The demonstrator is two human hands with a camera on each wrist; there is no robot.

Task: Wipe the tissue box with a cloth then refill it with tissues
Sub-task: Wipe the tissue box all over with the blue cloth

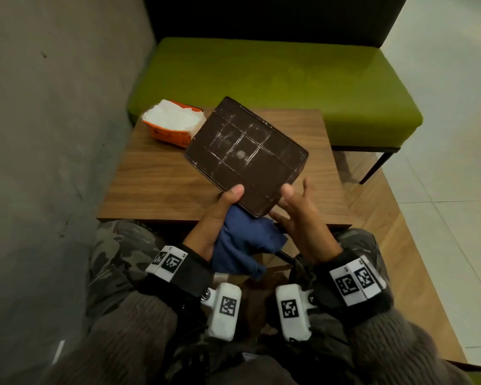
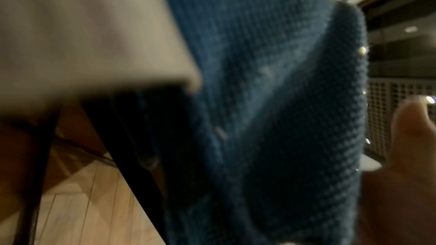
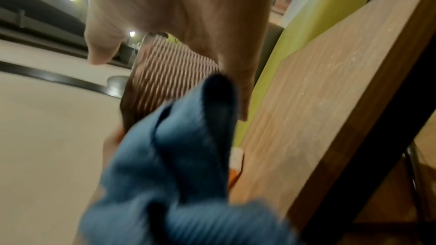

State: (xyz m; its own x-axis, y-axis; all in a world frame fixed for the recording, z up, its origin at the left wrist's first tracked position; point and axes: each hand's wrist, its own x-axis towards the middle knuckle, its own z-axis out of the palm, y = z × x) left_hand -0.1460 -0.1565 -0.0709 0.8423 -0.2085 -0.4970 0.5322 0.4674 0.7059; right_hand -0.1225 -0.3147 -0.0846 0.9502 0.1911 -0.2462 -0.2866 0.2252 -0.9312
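The dark brown tissue box (image 1: 245,154) is held tilted above the wooden table (image 1: 156,179), with its scuffed, grid-marked underside facing me. My left hand (image 1: 228,202) grips its near corner, thumb on top, fingers hidden beneath. A blue cloth (image 1: 245,243) is bunched under the same hand; it fills the left wrist view (image 2: 271,100). My right hand (image 1: 295,195) is open, its fingers spread beside the box's near right edge. In the right wrist view, the box's ribbed side (image 3: 169,77) shows behind the cloth (image 3: 188,156).
An orange pack of white tissues (image 1: 172,123) lies at the table's far left corner. A green bench (image 1: 275,73) stands behind the table and a grey wall (image 1: 53,107) runs along the left. My knees are under the table's near edge.
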